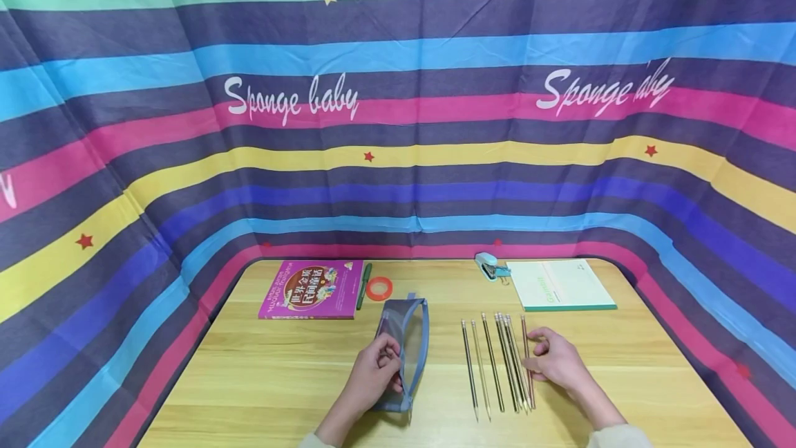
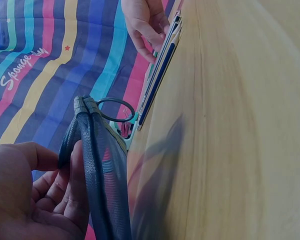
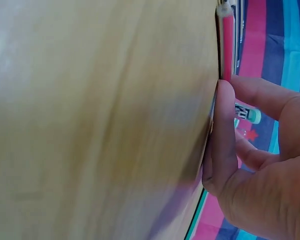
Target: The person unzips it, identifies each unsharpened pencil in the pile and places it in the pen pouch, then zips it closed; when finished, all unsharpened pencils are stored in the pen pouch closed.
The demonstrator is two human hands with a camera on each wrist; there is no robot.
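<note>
Down on the wooden worktop (image 1: 261,379), the left hand (image 1: 372,373) pinches the edge of a grey mesh pencil pouch (image 1: 405,344) — fingers curled round its blue trim, the pouch lying near the middle. Just to its right lies a row of pencils (image 1: 497,365); the right hand (image 1: 557,359) rests on the rightmost ones, fingers loosely bent and touching them. Behind sit a purple book (image 1: 311,289), an orange tape ring (image 1: 378,288), a small stapler (image 1: 490,266) and a green-edged notebook (image 1: 562,285).
</note>
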